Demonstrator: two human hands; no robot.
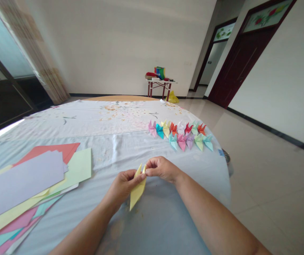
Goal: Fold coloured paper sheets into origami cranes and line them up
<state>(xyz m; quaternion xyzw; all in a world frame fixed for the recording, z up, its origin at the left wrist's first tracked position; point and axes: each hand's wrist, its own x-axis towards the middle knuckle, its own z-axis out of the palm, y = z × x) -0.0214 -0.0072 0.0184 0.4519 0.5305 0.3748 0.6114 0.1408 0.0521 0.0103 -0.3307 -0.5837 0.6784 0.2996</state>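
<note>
A folded yellow origami paper point(137, 194) is held above the cloth near the table's front. It has two narrow points at the top and a wider pointed end hanging down. My left hand point(124, 184) pinches its middle, thumb across the front. At the upper right point, my right hand point(162, 168) has its thumb and fingertips closed on the tip of the same paper. Beyond my hands stand two rows of small folded paper cranes point(181, 141) in pink, blue, yellow, red, white, green and purple.
Sheets of coloured paper point(24, 180) lie in a loose stack at the left. A pale flowered tablecloth point(99, 124) covers the round table, whose edge curves past the cranes on the right. Farther back are a small side table point(159, 82) with items on it and a yellow bag point(172, 97).
</note>
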